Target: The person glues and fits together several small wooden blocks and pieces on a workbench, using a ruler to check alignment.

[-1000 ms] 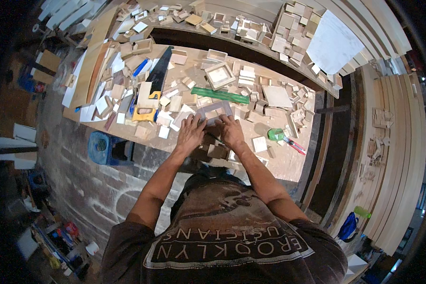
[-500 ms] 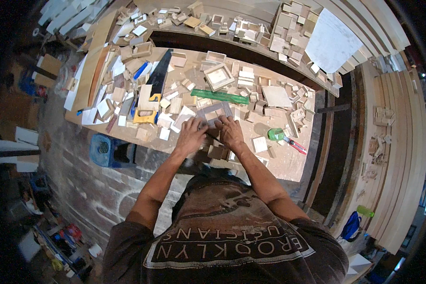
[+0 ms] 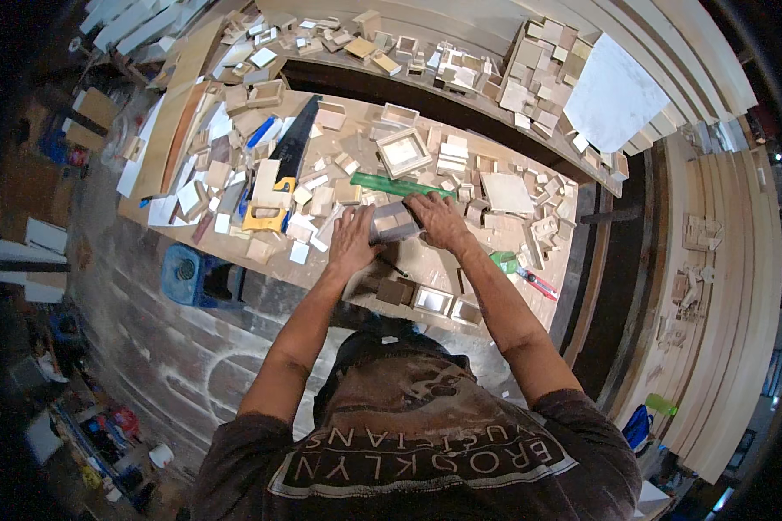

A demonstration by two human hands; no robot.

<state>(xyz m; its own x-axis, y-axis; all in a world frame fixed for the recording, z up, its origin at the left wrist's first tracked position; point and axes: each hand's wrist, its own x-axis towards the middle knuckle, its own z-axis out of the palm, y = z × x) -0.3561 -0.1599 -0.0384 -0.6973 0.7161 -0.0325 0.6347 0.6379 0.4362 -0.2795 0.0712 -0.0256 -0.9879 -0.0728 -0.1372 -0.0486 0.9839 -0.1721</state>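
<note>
A yellow-handled saw (image 3: pixel 296 146) lies among small wood offcuts (image 3: pixel 220 174) on the left of the bench (image 3: pixel 434 258), a blue stool (image 3: pixel 181 271) stands by its near edge, and beside long pale planks (image 3: pixel 738 286) at right sits something blue (image 3: pixel 637 428), perhaps a bag.

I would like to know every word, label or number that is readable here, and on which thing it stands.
Dark shirt: two rows of pale capital letters, upside down in this view; wording not copied here.
Green strip: any marks are too small to read.
Grey frame: no lettering visible.
Elsewhere: nothing readable.
</note>
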